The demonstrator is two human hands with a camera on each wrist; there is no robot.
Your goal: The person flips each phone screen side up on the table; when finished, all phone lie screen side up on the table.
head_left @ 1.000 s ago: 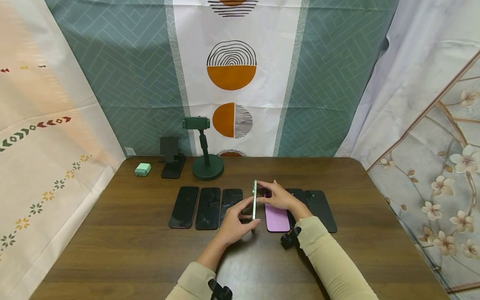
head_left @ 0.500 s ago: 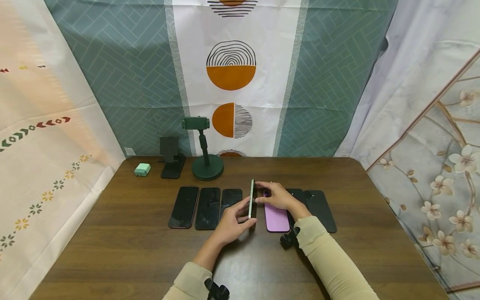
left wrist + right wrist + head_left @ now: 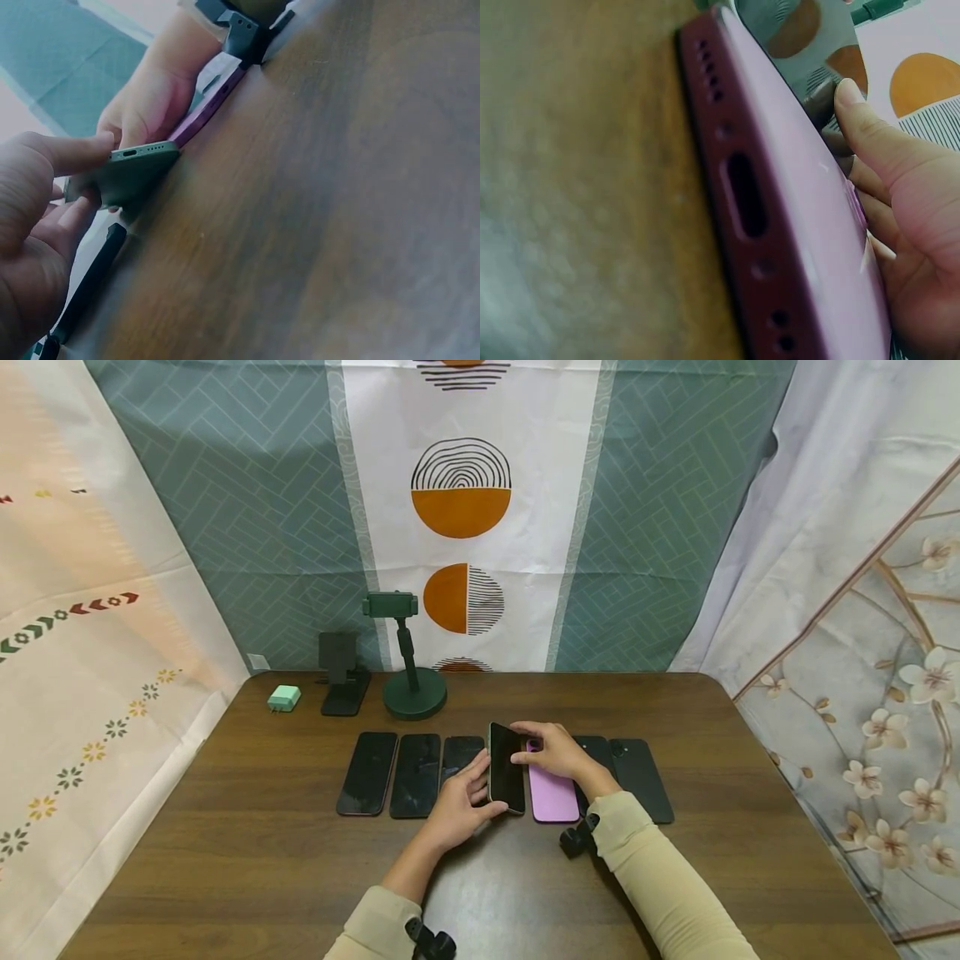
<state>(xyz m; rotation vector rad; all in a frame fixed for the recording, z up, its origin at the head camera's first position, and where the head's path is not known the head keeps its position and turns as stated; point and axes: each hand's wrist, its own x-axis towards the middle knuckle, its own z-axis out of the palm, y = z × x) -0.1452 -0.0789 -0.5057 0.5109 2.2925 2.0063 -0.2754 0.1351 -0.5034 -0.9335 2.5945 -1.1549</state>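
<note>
A smartphone (image 3: 507, 768) with a dark screen and pale green edge is tilted, its screen facing up and rightward. My left hand (image 3: 459, 806) grips its left side: the thumb is at the bottom end, and in the left wrist view the fingers are against the green back (image 3: 142, 174). My right hand (image 3: 558, 753) holds the far right side, its thumb (image 3: 855, 105) at the screen's edge. Just right of it lies a pink phone (image 3: 555, 795), back up, partly under the right hand. The fingertips behind the held phone are partly hidden.
Dark phones, including the leftmost one (image 3: 367, 774), lie left of the hands; two black phones, one at the far right (image 3: 643, 781), lie beyond the pink one. Behind stand a round-based green stand (image 3: 415, 693), a black phone stand (image 3: 345, 693) and a mint charger (image 3: 284, 697).
The held phone has gone from nearly edge-on to a tilt that shows its dark screen, and shifted slightly left. My left hand moved slightly left with it; the right hand stayed nearly in place.
</note>
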